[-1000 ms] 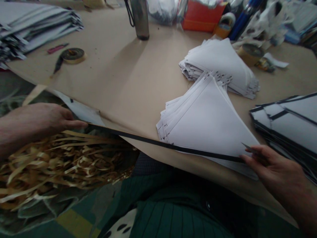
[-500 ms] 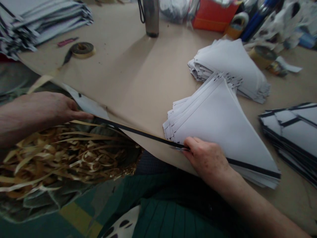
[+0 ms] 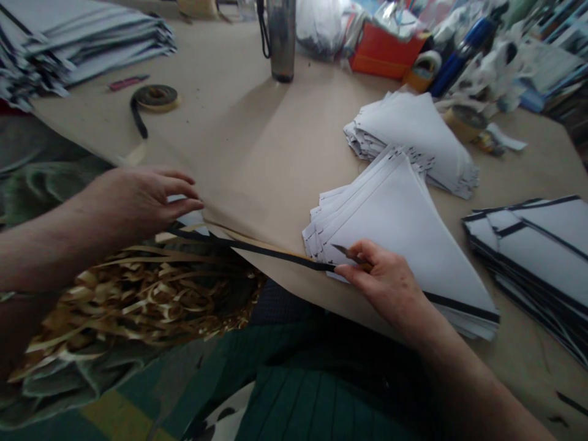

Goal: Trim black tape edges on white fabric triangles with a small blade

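A black adhesive tape strip [image 3: 257,247] with a tan backing runs along the table's front edge between my hands. My right hand [image 3: 386,275] is closed on the strip's right end, at the lower left of the front stack of white cut sheets [image 3: 381,208]. The same hand also holds a small pointed blade [image 3: 342,249], its tip to the left; its handle is mostly hidden by my fingers. At the strip's left end, my left hand [image 3: 147,196] is just above it, fingers apart, with a white piece showing behind them.
Curled tan backing strips [image 3: 165,294] fill a cloth bag below the table edge. A tape roll [image 3: 157,98] lies at the back left, near a pink-handled tool [image 3: 128,82]. A bottle [image 3: 281,43] stands behind. More sheet stacks lie right: white [image 3: 408,131] and black-edged [image 3: 542,239].
My left hand has let go of the strip and lifted slightly right, fingers opening. The strip now sags. The blade in my right hand has come into view, pointing up-left.
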`<state>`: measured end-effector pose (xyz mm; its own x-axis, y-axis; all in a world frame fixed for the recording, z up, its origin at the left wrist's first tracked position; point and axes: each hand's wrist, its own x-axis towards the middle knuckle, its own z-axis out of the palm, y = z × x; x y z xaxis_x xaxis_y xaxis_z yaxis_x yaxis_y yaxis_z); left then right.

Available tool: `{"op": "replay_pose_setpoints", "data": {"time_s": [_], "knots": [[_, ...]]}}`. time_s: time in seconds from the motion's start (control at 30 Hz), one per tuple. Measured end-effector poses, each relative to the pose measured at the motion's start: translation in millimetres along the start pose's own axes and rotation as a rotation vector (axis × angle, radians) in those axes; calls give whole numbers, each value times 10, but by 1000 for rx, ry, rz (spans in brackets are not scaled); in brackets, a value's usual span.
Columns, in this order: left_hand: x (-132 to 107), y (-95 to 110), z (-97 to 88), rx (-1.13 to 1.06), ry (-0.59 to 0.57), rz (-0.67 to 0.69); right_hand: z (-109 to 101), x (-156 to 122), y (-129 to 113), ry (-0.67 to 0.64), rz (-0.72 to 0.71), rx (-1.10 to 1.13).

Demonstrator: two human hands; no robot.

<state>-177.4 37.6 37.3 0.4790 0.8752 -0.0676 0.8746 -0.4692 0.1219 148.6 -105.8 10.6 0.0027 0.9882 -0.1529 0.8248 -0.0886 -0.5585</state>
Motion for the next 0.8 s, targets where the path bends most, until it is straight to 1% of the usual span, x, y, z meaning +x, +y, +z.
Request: {"op": "replay_pose_setpoints", "data": {"time_s": [0.03,0.07,0.1,0.13,0.17,0.2,0.23,0.27,0.33,0.43,0.53,0.67,0.8], "knots": [[-30,167,41,-25,33,53,-28,-41,13,3,-1,87],[-60,343,97,-100,92,149,-50,-87,22,15,0,136],[-86,524,165,-191,111,260,-62,-136,26,31,-1,152],[-107,704,240,-275,87,371,-64,-183,25,47,-6,149],[-119,877,318,-326,53,446,-56,-227,22,61,-21,142],[-125,1037,393,-334,22,489,-39,-265,16,67,-44,137],[-123,1177,460,-316,0,495,-14,-296,9,71,-69,135],[-116,1296,515,-280,-21,483,16,-319,2,67,-88,135],[-91,1462,580,-197,-49,430,82,-341,-8,41,-93,123],[-43,1569,583,-113,-66,358,179,-322,-10,-20,-24,64],[3,1591,547,-67,-79,340,261,-273,2,-39,17,7],[59,1587,520,-23,-131,350,331,-224,18,-20,-3,-61],[116,1578,495,18,-145,372,356,-198,-3,-12,-3,-160]]}}
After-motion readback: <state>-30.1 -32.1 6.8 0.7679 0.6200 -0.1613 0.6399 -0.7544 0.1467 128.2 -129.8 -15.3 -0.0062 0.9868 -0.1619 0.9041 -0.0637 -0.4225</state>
